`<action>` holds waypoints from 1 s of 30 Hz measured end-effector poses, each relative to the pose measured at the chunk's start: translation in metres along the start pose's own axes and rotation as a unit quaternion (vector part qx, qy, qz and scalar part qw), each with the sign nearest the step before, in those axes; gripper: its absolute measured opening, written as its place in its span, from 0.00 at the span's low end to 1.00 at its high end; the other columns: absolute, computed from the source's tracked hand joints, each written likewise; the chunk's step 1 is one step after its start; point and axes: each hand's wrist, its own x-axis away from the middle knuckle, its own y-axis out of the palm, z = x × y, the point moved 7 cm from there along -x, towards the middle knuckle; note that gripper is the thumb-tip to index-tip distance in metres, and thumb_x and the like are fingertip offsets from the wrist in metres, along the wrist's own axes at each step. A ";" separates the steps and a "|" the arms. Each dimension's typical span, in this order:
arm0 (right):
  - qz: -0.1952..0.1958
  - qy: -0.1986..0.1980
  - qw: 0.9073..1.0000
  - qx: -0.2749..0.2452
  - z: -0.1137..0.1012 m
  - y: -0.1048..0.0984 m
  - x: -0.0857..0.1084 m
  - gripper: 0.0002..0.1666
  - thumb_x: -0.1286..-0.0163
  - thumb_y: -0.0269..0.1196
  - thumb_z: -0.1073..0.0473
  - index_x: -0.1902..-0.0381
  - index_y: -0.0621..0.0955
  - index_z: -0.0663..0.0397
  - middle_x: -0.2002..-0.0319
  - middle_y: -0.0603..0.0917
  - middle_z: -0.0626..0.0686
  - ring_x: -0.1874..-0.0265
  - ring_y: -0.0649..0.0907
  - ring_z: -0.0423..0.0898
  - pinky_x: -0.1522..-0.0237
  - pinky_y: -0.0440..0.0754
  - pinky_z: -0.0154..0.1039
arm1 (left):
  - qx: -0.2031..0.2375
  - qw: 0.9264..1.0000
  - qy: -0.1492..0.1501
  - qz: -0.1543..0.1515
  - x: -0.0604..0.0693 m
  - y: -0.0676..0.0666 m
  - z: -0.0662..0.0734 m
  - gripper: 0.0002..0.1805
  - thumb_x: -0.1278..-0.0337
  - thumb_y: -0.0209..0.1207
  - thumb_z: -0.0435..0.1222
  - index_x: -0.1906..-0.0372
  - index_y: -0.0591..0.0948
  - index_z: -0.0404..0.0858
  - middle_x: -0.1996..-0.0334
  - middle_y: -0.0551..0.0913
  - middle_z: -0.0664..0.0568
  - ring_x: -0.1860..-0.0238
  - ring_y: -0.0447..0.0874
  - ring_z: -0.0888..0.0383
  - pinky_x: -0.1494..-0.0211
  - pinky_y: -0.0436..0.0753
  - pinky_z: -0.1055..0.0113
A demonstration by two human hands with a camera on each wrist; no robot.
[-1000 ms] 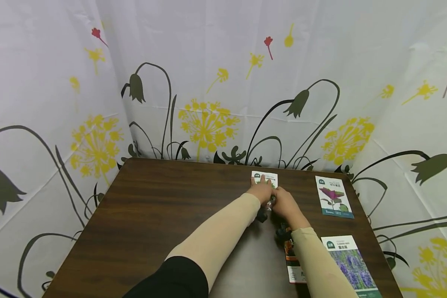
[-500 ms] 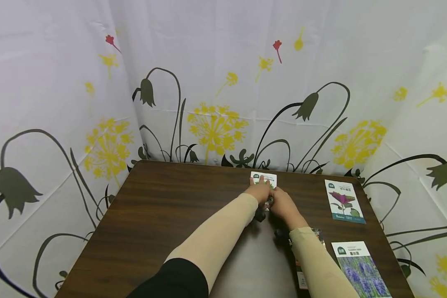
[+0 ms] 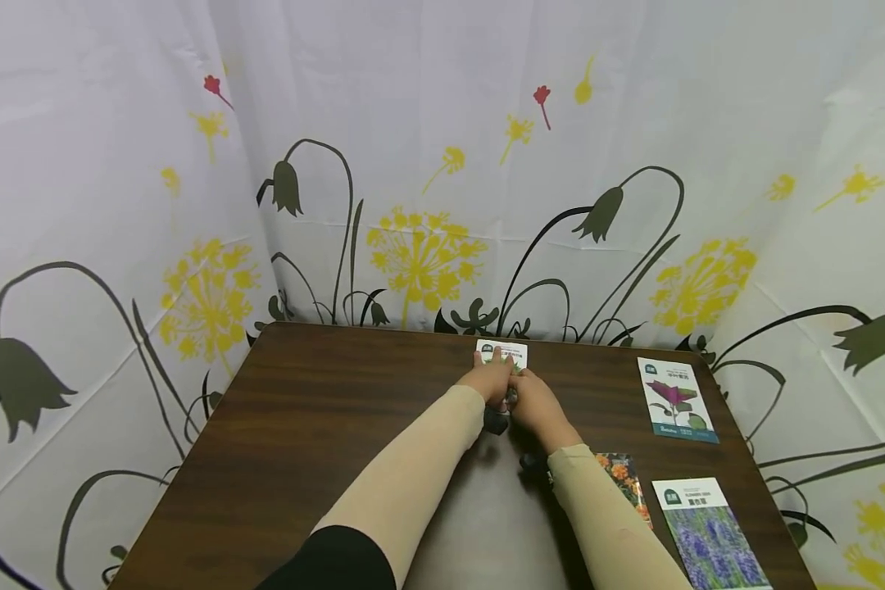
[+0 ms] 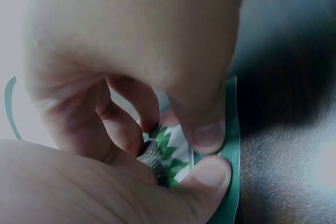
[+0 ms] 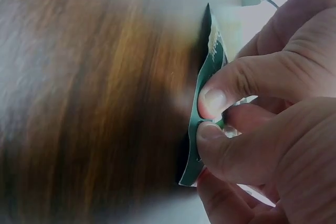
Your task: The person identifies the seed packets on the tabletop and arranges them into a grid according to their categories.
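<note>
Both hands are at a small white seed packet (image 3: 518, 354) with green leaf pictures, near the table's far edge. My left hand (image 3: 488, 382) has its fingers spread over the packet's face in the head view. Close beside it, my right hand (image 3: 537, 401) grips the near end. In the left wrist view, the thumbs meet at the packet's green border (image 4: 231, 182), and fingers of both hands curl behind. The right wrist view has both thumbs pressing side by side on the green strip (image 5: 191, 169), which bends slightly. Most of the packet is hidden by the hands.
On the right of the brown table (image 3: 339, 410) lie a purple-flower packet (image 3: 677, 399) and a lavender packet (image 3: 711, 533). An orange-flower packet (image 3: 627, 483) is partly covered by the right forearm. A flower-print curtain (image 3: 428, 106) hangs behind and at both sides.
The head view has shifted. Both hands and the held packet have moved slightly left across the table, and the orange-flower packet's upper part shows from under the right forearm. The pinch looks unchanged.
</note>
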 end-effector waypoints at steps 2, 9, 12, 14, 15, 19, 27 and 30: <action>-0.008 0.010 1.000 -0.001 -0.010 0.001 0.002 0.24 0.41 0.78 0.69 0.46 0.90 0.52 0.50 0.91 0.60 0.46 0.87 0.61 0.43 0.87 0.58 | 0.010 1.000 -0.008 -0.001 0.002 0.002 -0.005 0.60 0.38 0.76 0.30 0.10 0.51 0.41 0.09 0.42 0.40 0.09 0.34 0.36 0.09 0.49 0.40; -0.023 0.016 1.000 -0.009 -0.039 -0.009 0.007 0.23 0.39 0.74 0.73 0.45 0.90 0.56 0.46 0.89 0.64 0.44 0.87 0.64 0.40 0.86 0.61 | 0.002 1.000 -0.016 -0.004 0.000 0.005 -0.020 0.63 0.43 0.79 0.32 0.10 0.51 0.40 0.09 0.44 0.42 0.08 0.32 0.43 0.09 0.37 0.39; -0.005 -0.003 1.000 0.004 -0.031 0.001 0.000 0.24 0.41 0.75 0.70 0.45 0.90 0.52 0.47 0.89 0.62 0.46 0.88 0.64 0.44 0.86 0.64 | 0.003 1.000 -0.018 -0.002 0.001 0.004 -0.025 0.63 0.42 0.79 0.32 0.10 0.50 0.40 0.09 0.42 0.41 0.08 0.31 0.40 0.08 0.45 0.40; 0.005 -0.012 1.000 0.017 -0.029 0.006 -0.003 0.25 0.42 0.76 0.68 0.45 0.90 0.50 0.47 0.89 0.60 0.47 0.88 0.62 0.45 0.85 0.67 | 0.015 1.000 -0.026 -0.006 0.008 0.000 -0.028 0.62 0.39 0.77 0.31 0.09 0.50 0.42 0.09 0.39 0.41 0.09 0.30 0.36 0.10 0.55 0.41; 0.012 -0.019 0.999 0.023 -0.028 0.010 -0.005 0.25 0.42 0.77 0.67 0.45 0.90 0.49 0.48 0.90 0.60 0.48 0.89 0.61 0.47 0.86 0.67 | 0.020 0.999 -0.027 -0.006 0.010 0.000 -0.030 0.61 0.39 0.77 0.31 0.09 0.49 0.42 0.09 0.38 0.41 0.10 0.30 0.34 0.11 0.58 0.40; -0.001 -0.012 1.000 0.013 -0.047 0.005 -0.004 0.24 0.41 0.77 0.68 0.45 0.89 0.53 0.47 0.88 0.62 0.47 0.88 0.64 0.46 0.86 0.66 | 0.027 0.999 -0.021 -0.004 0.016 -0.001 -0.037 0.61 0.39 0.77 0.32 0.09 0.50 0.41 0.09 0.37 0.38 0.10 0.29 0.30 0.11 0.51 0.36; -0.022 -0.009 1.000 0.005 -0.076 0.004 -0.002 0.23 0.35 0.74 0.68 0.41 0.88 0.58 0.45 0.87 0.64 0.45 0.87 0.67 0.41 0.84 0.66 | 0.014 1.000 -0.024 0.002 0.025 -0.002 -0.054 0.61 0.39 0.77 0.35 0.10 0.51 0.39 0.09 0.40 0.38 0.09 0.31 0.36 0.10 0.40 0.34; -0.020 -0.010 1.000 0.006 -0.081 0.006 -0.004 0.24 0.35 0.74 0.69 0.40 0.88 0.58 0.45 0.87 0.64 0.45 0.87 0.67 0.40 0.84 0.66 | 0.005 1.000 -0.019 0.006 0.027 -0.003 -0.059 0.60 0.38 0.77 0.36 0.10 0.51 0.38 0.09 0.41 0.38 0.09 0.32 0.37 0.10 0.39 0.34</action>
